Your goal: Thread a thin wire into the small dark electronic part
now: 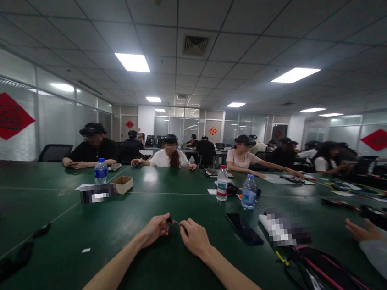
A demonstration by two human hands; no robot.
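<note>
Above the green table (151, 274), my left hand (156, 229) is closed, thumb and fingers pinching a small dark piece (169, 220). A thin, light rod-like part (176, 222) runs from that piece toward my right hand (194, 237). My right hand is closed too, its fingertips on the other end of this part. The two hands are a short gap apart. What kind of thing they hold is too small to make out, and my fingers hide both its ends.
Right of my hands lie a black phone (244, 228) and a pink-edged black pouch (325, 265) with cords. Two water bottles (221, 184) (248, 192) stand beyond. A small box (123, 184) sits far left. A co-worker's hand (365, 230) reaches in at right; several people sit across.
</note>
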